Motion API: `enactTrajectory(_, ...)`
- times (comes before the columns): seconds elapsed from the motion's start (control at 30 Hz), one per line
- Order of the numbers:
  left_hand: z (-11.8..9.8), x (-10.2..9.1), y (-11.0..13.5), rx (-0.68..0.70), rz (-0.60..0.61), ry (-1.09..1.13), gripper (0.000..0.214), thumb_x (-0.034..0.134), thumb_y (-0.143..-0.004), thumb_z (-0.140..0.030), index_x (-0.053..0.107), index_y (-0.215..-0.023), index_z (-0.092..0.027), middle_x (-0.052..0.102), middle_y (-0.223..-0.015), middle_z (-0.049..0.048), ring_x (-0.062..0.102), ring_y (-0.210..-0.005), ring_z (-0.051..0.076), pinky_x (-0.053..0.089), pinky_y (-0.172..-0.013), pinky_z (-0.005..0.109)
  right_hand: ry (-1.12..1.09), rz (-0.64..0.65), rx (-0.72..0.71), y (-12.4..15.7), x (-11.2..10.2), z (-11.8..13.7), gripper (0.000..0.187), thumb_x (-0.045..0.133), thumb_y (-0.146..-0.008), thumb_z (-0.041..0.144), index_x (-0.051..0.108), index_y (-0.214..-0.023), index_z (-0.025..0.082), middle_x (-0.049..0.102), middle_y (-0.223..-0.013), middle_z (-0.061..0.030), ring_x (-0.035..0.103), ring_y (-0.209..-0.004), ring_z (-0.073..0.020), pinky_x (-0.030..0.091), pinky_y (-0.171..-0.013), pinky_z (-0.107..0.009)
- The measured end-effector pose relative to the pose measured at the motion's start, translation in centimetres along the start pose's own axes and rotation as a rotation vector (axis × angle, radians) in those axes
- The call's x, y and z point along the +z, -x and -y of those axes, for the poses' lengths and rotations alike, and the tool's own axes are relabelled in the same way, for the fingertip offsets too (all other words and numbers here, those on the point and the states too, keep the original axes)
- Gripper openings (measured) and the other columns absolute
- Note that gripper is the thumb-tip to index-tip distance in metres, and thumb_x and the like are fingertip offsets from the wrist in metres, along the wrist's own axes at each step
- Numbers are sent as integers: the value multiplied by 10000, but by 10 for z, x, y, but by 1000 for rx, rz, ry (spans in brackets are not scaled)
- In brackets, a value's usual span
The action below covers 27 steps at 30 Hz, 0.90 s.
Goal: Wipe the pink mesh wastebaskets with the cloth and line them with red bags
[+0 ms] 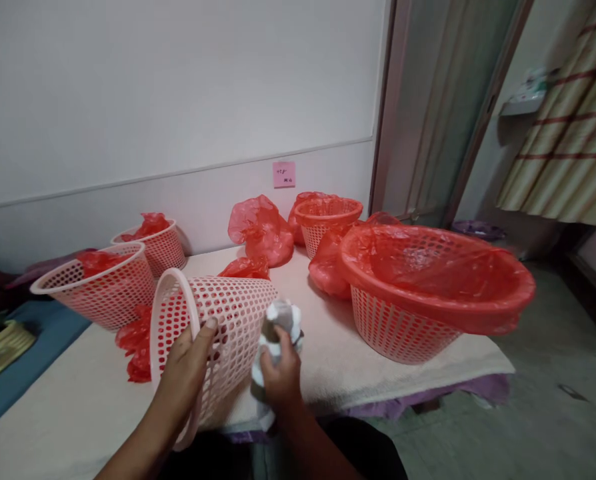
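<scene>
A pink perforated plastic basket (pixel 243 300) lies tipped on its side, its mouth facing left. My left hand (pixel 191 357) grips its rim, thumb on the outer wall and the other fingers partly hidden inside. In my right hand (pixel 282 367) is a bunched white, grey and brown cloth (pixel 283 313), close to the basket's base. The hand is slightly blurred, and I cannot tell whether the cloth touches the basket. Crumpled red plastic bags (pixel 141 347) lie behind and beside this basket.
Two pink baskets (pixel 123 293) with red bags stand at the left. A wide basket (pixel 403 327) lined with a red bag stands at the right, with a smaller lined one (pixel 328 212) behind. More red bags (pixel 268 233) rest by the wall below a pink note (pixel 284 175).
</scene>
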<state>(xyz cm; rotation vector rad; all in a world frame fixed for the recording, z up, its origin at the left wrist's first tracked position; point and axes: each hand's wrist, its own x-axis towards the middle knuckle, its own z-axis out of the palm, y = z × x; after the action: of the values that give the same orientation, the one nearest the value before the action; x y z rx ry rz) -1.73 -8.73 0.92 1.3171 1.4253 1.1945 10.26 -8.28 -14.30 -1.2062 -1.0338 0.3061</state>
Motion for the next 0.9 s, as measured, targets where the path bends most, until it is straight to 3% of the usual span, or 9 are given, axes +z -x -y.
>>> enactTrajectory(0.17, -5, 24, -10, -48, -62, 245, 378, 670, -718, -523, 680, -862, -173, 718, -795, 27, 664, -711, 206, 527, -666, 307, -101, 215, -193, 50, 7, 49, 551, 513, -690, 86, 535, -1224, 221, 691, -1020, -57, 673, -925, -201, 549, -842, -311)
enactTrajectory(0.27, -6, 34, -17, -79, -69, 331, 386, 695, -700, -505, 680, -895, -171, 710, -799, 19, 665, -701, 190, 528, -683, 305, -70, 171, -194, 57, 8, 59, 589, 527, -682, 80, 498, -1252, 221, 682, -1037, -65, 672, -936, -209, 556, -840, -321)
enactTrajectory(0.4, -7, 47, -21, -106, -19, 412, 383, 695, -708, -500, 669, -886, -163, 691, -789, 22, 660, -715, 187, 523, -718, 315, -1, 93, -211, 50, 9, 51, 633, 584, -673, 115, 450, -1288, 182, 669, -1059, -104, 668, -941, -247, 565, -826, -378)
enactTrajectory(0.53, -3, 59, -17, -42, 21, 405, 397, 679, -728, -523, 648, -912, -173, 669, -833, 11, 633, -759, 172, 505, -751, 302, 26, 22, -135, 47, 11, 45, 515, 549, -733, 119, 470, -1237, 185, 683, -981, -96, 681, -877, -232, 576, -759, -358)
enactTrajectory(0.63, 0, 63, -10, 1, 125, 360, 366, 623, -777, -545, 601, -858, -189, 607, -728, -29, 577, -652, 137, 496, -680, 279, -28, 12, -69, 39, 8, 45, 445, 548, -728, 129, 508, -1168, 186, 689, -910, -77, 685, -797, -214, 575, -709, -328)
enactTrajectory(0.73, 10, 55, 1, 24, 263, 299, 312, 614, -797, -509, 594, -838, -200, 608, -693, -29, 578, -622, 138, 503, -649, 273, -91, -13, -13, 20, -3, 44, 407, 566, -714, 151, 543, -1118, 192, 689, -906, -67, 680, -789, -205, 568, -709, -311)
enactTrajectory(0.8, 27, 40, 8, 72, 348, 179, 304, 653, -777, -445, 637, -959, -202, 698, -889, 38, 659, -816, 194, 532, -752, 305, -137, -22, 69, 5, -12, 41, 384, 584, -708, 178, 560, -1091, 193, 682, -884, -53, 667, -763, -195, 562, -690, -297)
enactTrajectory(0.83, 39, 30, 10, 138, 436, 47, 354, 648, -788, -413, 629, -1079, -212, 695, -1086, 79, 653, -1002, 229, 524, -861, 338, -165, -30, 119, -1, -16, 39, 377, 592, -702, 193, 565, -1078, 193, 674, -866, -43, 656, -743, -189, 557, -672, -291)
enactTrajectory(0.9, 69, 5, 8, 341, 550, -354, 542, 690, -756, -322, 545, -1273, -250, 610, -1308, 117, 583, -1184, 279, 498, -957, 413, -222, -59, 203, -10, -23, 35, 372, 603, -683, 227, 575, -1052, 189, 647, -827, -23, 621, -694, -174, 542, -628, -280)
